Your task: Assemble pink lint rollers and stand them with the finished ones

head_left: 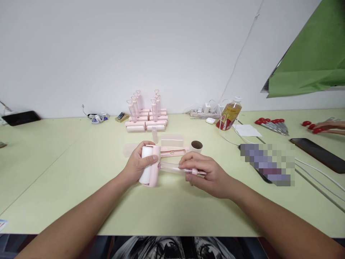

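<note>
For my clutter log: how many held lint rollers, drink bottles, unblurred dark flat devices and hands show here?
Lint roller, held: 1
Drink bottle: 1
Dark flat devices, far left and right: 2
Hands, the person's left hand and right hand, plus a co-worker's hand: 3
Total: 7

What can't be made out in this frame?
All head view:
- end of handle: covered by right hand.
- part of roll: covered by left hand.
- item under mosaic patch: blurred out.
- label on bottle: too small to read.
- co-worker's hand: cut off by the right edge.
</note>
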The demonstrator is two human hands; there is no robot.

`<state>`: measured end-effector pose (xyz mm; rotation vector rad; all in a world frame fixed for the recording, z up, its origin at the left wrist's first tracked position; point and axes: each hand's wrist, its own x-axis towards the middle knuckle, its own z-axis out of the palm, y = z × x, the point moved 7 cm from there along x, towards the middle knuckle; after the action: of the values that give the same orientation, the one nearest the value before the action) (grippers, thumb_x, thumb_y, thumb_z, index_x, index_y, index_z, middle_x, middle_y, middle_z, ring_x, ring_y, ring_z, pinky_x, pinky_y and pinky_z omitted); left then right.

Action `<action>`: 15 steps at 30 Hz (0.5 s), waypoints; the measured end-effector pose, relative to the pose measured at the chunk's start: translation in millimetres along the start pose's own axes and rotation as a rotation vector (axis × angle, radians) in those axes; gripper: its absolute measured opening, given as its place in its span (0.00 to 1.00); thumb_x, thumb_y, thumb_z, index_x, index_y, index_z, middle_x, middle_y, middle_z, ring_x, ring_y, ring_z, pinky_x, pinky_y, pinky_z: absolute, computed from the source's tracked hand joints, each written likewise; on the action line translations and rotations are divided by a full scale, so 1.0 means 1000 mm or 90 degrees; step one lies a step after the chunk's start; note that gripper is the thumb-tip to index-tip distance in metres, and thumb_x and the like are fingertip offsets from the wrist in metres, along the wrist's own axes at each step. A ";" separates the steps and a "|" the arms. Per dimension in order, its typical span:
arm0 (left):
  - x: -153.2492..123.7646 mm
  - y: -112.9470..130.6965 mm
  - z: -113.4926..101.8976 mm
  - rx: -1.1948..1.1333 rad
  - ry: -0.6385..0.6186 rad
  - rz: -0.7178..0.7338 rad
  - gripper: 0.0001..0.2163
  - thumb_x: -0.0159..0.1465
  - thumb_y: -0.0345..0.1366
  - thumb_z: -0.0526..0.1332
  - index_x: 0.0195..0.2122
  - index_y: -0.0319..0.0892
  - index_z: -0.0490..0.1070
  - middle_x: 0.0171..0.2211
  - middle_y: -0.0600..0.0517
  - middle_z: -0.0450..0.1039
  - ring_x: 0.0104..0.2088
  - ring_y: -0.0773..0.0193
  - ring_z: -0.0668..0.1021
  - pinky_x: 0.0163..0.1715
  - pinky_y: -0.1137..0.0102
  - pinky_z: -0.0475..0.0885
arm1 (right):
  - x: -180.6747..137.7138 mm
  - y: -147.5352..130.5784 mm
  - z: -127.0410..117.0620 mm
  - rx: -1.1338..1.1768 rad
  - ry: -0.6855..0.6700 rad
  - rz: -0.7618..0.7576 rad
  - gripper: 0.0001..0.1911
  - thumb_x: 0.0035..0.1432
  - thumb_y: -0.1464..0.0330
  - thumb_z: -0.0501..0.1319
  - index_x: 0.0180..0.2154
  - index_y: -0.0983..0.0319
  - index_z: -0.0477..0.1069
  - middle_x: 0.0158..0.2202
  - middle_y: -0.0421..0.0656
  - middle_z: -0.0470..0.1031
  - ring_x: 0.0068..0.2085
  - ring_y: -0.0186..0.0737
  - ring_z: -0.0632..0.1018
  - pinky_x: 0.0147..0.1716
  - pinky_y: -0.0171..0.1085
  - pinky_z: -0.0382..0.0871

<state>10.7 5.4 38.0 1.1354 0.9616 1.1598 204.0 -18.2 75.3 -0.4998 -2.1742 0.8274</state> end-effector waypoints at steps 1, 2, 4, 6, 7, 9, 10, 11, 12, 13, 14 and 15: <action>0.000 0.000 0.000 0.007 -0.002 -0.001 0.23 0.52 0.40 0.69 0.45 0.46 0.60 0.25 0.57 0.72 0.23 0.63 0.77 0.21 0.72 0.71 | -0.001 0.003 0.003 0.046 -0.012 0.017 0.12 0.62 0.69 0.59 0.47 0.60 0.74 0.45 0.50 0.72 0.34 0.36 0.75 0.29 0.36 0.73; -0.001 0.000 0.001 0.014 -0.002 -0.001 0.23 0.52 0.40 0.68 0.45 0.46 0.60 0.25 0.57 0.72 0.23 0.63 0.77 0.22 0.71 0.71 | -0.002 0.005 0.006 0.096 -0.028 0.032 0.12 0.63 0.68 0.58 0.47 0.59 0.74 0.49 0.51 0.72 0.34 0.34 0.75 0.28 0.35 0.74; -0.002 0.001 0.001 0.030 -0.005 0.000 0.23 0.52 0.40 0.68 0.45 0.46 0.60 0.25 0.56 0.72 0.24 0.63 0.77 0.22 0.71 0.71 | -0.004 0.007 0.013 0.202 -0.070 0.060 0.13 0.65 0.67 0.57 0.49 0.57 0.73 0.54 0.51 0.70 0.35 0.33 0.76 0.30 0.35 0.75; -0.002 0.002 0.002 0.047 -0.007 -0.003 0.24 0.52 0.41 0.69 0.45 0.46 0.59 0.26 0.57 0.71 0.24 0.62 0.77 0.22 0.71 0.71 | -0.006 0.008 0.019 0.289 -0.111 0.099 0.13 0.65 0.66 0.56 0.50 0.57 0.72 0.53 0.50 0.70 0.37 0.34 0.76 0.31 0.36 0.75; -0.003 0.002 0.002 0.054 -0.006 -0.006 0.24 0.52 0.41 0.69 0.45 0.46 0.59 0.26 0.57 0.71 0.24 0.62 0.77 0.22 0.71 0.71 | -0.007 0.009 0.020 0.313 -0.122 0.124 0.13 0.65 0.67 0.57 0.49 0.58 0.72 0.50 0.49 0.71 0.36 0.33 0.75 0.31 0.35 0.74; -0.003 0.003 0.002 0.066 -0.008 -0.011 0.24 0.52 0.41 0.69 0.45 0.46 0.59 0.26 0.57 0.71 0.24 0.62 0.77 0.22 0.72 0.70 | -0.008 0.010 0.021 0.328 -0.124 0.177 0.11 0.63 0.69 0.59 0.47 0.59 0.72 0.43 0.45 0.71 0.33 0.31 0.72 0.30 0.31 0.70; -0.004 0.002 0.003 0.069 -0.012 -0.012 0.23 0.52 0.41 0.69 0.45 0.47 0.60 0.26 0.57 0.71 0.24 0.63 0.77 0.22 0.72 0.70 | -0.009 0.011 0.021 0.328 -0.120 0.197 0.10 0.62 0.70 0.60 0.46 0.59 0.71 0.40 0.43 0.71 0.32 0.30 0.70 0.29 0.30 0.68; -0.004 0.002 0.003 0.071 -0.018 -0.011 0.23 0.52 0.40 0.69 0.45 0.47 0.60 0.26 0.57 0.71 0.24 0.63 0.77 0.22 0.72 0.70 | -0.010 0.010 0.022 0.330 -0.117 0.210 0.10 0.60 0.71 0.61 0.45 0.59 0.70 0.37 0.42 0.70 0.31 0.29 0.68 0.28 0.29 0.66; -0.004 0.002 0.004 0.070 -0.025 -0.011 0.23 0.53 0.40 0.69 0.45 0.47 0.60 0.26 0.57 0.71 0.24 0.63 0.77 0.23 0.72 0.70 | -0.010 0.010 0.022 0.336 -0.111 0.214 0.10 0.59 0.71 0.62 0.44 0.60 0.69 0.36 0.40 0.69 0.30 0.28 0.67 0.27 0.28 0.64; -0.004 0.001 0.005 0.066 -0.029 -0.010 0.22 0.53 0.40 0.68 0.45 0.47 0.60 0.26 0.57 0.71 0.24 0.63 0.77 0.23 0.72 0.71 | -0.010 0.009 0.023 0.344 -0.105 0.213 0.10 0.59 0.72 0.62 0.43 0.60 0.68 0.35 0.40 0.68 0.29 0.28 0.66 0.27 0.28 0.63; -0.004 0.001 0.005 0.060 -0.031 -0.010 0.22 0.53 0.39 0.68 0.45 0.47 0.60 0.26 0.57 0.71 0.24 0.63 0.77 0.23 0.71 0.71 | -0.010 0.009 0.023 0.349 -0.095 0.208 0.10 0.58 0.71 0.62 0.43 0.60 0.68 0.33 0.39 0.68 0.28 0.28 0.65 0.26 0.28 0.62; -0.004 0.000 0.006 0.053 -0.031 -0.011 0.22 0.53 0.39 0.68 0.45 0.47 0.59 0.26 0.57 0.70 0.24 0.62 0.77 0.23 0.71 0.71 | -0.010 0.009 0.024 0.353 -0.084 0.202 0.09 0.58 0.71 0.62 0.42 0.60 0.67 0.32 0.39 0.67 0.27 0.28 0.64 0.25 0.28 0.61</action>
<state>15.5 0.2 39.1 1.2145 0.9884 1.0812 193.6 -27.1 51.5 -0.5171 -1.8825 1.6131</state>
